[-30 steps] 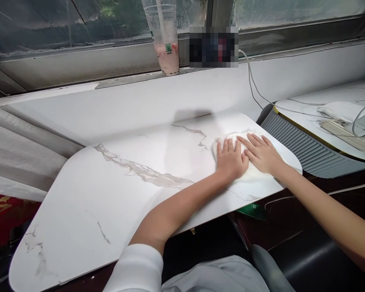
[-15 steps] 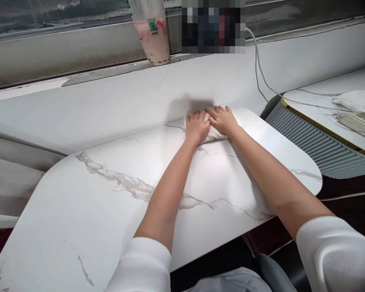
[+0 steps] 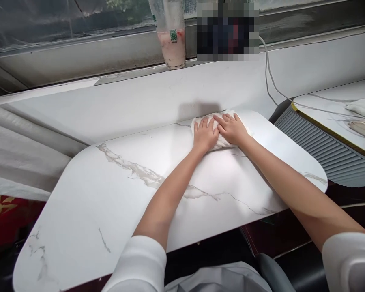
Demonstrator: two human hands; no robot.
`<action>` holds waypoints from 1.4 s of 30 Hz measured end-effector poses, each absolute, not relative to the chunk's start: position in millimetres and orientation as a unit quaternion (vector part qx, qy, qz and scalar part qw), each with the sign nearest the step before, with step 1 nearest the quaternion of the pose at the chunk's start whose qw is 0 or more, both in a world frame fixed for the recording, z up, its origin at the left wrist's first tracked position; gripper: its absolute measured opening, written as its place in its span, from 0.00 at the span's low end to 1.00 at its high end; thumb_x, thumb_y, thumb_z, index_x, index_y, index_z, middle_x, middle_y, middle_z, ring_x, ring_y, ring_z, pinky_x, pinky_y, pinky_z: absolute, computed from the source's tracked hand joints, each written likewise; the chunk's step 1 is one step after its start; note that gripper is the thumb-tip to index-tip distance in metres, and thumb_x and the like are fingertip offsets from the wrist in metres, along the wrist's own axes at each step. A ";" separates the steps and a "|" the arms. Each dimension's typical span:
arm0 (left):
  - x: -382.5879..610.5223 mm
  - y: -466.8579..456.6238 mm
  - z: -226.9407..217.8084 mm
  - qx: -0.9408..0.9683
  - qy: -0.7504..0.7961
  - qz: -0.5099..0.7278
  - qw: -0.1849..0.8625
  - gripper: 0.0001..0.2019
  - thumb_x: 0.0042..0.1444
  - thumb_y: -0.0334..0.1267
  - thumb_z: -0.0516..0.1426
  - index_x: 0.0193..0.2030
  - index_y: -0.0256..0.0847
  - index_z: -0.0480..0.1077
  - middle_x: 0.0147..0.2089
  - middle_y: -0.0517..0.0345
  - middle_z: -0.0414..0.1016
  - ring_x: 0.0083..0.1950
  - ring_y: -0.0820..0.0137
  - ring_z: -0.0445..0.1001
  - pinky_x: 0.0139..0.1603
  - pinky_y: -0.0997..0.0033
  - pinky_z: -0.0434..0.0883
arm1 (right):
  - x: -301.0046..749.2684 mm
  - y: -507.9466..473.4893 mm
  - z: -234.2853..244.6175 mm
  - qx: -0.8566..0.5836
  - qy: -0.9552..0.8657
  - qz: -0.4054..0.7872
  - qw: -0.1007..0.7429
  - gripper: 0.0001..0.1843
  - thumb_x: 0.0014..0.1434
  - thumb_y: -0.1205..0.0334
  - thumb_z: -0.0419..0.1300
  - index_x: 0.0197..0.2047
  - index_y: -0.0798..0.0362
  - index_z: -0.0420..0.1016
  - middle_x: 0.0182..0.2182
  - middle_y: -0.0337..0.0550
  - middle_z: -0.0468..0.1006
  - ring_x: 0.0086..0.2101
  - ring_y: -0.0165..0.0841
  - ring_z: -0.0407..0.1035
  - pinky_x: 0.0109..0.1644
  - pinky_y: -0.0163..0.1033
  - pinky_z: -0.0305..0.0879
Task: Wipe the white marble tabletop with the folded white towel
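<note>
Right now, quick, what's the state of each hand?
Left hand: open, palm down on the white cloth.
Right hand: open, palm down on the same cloth.

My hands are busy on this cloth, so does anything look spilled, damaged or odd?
No spill or damage stands out. The streaks on the white tabletop look like marbling, and the cloth is rumpled. Only the cup of pink drink seems slightly odd: it stands on a narrow window ledge, where a bump might tip it.
</note>
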State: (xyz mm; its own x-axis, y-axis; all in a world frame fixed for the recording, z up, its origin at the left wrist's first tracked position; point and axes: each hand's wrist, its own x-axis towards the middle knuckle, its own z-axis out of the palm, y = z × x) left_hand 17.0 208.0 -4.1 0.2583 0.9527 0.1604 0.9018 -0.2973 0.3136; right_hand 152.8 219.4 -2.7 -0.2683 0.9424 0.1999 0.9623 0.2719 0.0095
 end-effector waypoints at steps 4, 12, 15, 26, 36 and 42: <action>9.8 160.0 -3.9 0.802 0.571 0.156 0.082 0.27 0.69 0.40 0.42 0.73 0.38 0.54 0.76 0.50 0.52 0.77 0.64 0.48 0.77 0.51 0.43 | 149.9 169.5 -8.1 -0.600 -0.792 -0.091 0.063 0.31 0.70 0.60 0.39 0.73 0.57 0.54 0.66 0.60 0.64 0.66 0.49 0.54 0.67 0.61 0.47; -13.6 37.5 -4.6 0.822 0.545 0.148 0.069 0.28 0.70 0.41 0.44 0.73 0.32 0.52 0.76 0.40 0.51 0.77 0.56 0.46 0.77 0.45 0.42 | 139.4 45.6 -15.3 -0.550 -0.821 -0.113 0.103 0.31 0.71 0.58 0.39 0.73 0.58 0.55 0.66 0.60 0.64 0.67 0.50 0.54 0.69 0.60 0.47; -28.3 0.9 -4.0 0.831 0.532 0.144 0.074 0.28 0.71 0.42 0.43 0.74 0.31 0.50 0.76 0.39 0.49 0.78 0.55 0.44 0.77 0.42 0.43 | 127.9 10.5 -16.2 -0.534 -0.826 -0.130 0.125 0.31 0.70 0.58 0.40 0.72 0.59 0.58 0.65 0.63 0.65 0.67 0.51 0.55 0.69 0.60 0.47; -58.6 13.8 7.0 0.801 0.572 0.114 0.134 0.27 0.70 0.40 0.43 0.74 0.35 0.50 0.77 0.46 0.47 0.78 0.60 0.43 0.77 0.45 0.41 | 92.8 27.3 -8.9 -0.531 -0.832 -0.116 0.106 0.30 0.70 0.59 0.42 0.72 0.56 0.59 0.65 0.59 0.65 0.66 0.49 0.57 0.69 0.59 0.48; -95.7 147.1 4.9 0.751 0.642 0.142 0.059 0.24 0.68 0.35 0.42 0.69 0.37 0.60 0.72 0.48 0.61 0.74 0.64 0.56 0.76 0.51 0.45 | 29.2 172.1 -7.2 -0.549 -0.830 -0.053 0.076 0.32 0.70 0.60 0.36 0.74 0.57 0.53 0.68 0.60 0.61 0.67 0.50 0.51 0.67 0.65 0.46; -120.9 205.6 -0.3 0.747 0.639 0.175 0.053 0.25 0.66 0.34 0.42 0.68 0.42 0.60 0.71 0.52 0.63 0.72 0.65 0.58 0.76 0.52 0.47 | 4.7 235.5 -17.9 -0.543 -0.826 -0.041 0.148 0.33 0.68 0.61 0.35 0.73 0.59 0.54 0.65 0.63 0.63 0.64 0.55 0.54 0.64 0.69 0.42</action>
